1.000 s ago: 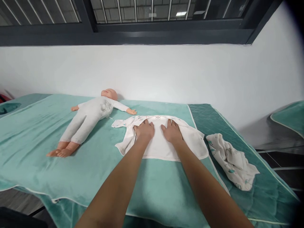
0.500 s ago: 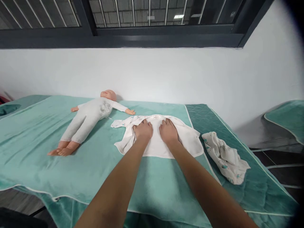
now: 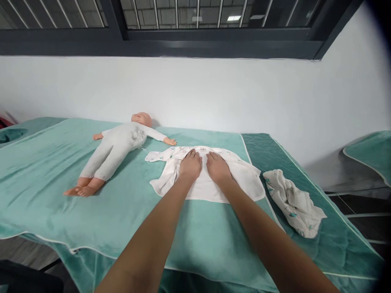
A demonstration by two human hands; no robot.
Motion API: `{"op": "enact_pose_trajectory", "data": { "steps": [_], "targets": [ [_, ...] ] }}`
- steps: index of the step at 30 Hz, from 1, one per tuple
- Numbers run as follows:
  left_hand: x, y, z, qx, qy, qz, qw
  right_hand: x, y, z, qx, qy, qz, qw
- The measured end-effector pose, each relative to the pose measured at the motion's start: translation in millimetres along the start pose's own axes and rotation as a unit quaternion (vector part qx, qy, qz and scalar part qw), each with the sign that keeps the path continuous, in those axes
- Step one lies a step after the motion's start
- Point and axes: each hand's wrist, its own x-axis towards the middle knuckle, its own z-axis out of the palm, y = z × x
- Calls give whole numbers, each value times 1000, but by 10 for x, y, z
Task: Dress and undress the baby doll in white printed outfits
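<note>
A white baby garment [image 3: 244, 177] with a small print lies spread flat on a teal blanket [image 3: 45, 179]. Both my hands press on its middle, side by side near the collar. My left hand [image 3: 190, 166] lies flat with fingers stretched out. My right hand [image 3: 217, 167] lies flat beside it, almost touching. To the left, a baby doll [image 3: 117, 146] in a white suit lies on its back with arms spread, one arm reaching toward the garment's sleeve.
A crumpled white printed cloth [image 3: 293, 202] lies to the right on a darker green quilted pad [image 3: 332, 240]. A white wall [image 3: 214, 93] and a dark-framed window stand behind the bed. Another teal-covered surface [image 3: 371, 152] shows at the far right.
My two hands have slid closer together on the garment, toward its centre near the collar. The doll and crumpled cloth have not moved.
</note>
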Motion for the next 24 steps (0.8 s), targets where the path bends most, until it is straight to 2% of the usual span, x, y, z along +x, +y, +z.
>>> {"op": "enact_pose_trajectory", "data": {
  "steps": [9,17,20,24],
  "targets": [
    [-15,8,-33,-28,8,-9,1000,0,-3,1,-2,-11,1,1000],
    [-84,10,-106,-60,45,-20,997,-17,15,-25,-1,-13,-4,1000],
    [-141,35,-174,-105,84,-32,990,42,-48,-96,8,-2,-7,1000],
    [-439,46,-337,-205,197,-16,959,253,-379,-216,79,20,25,996]
  ]
}}
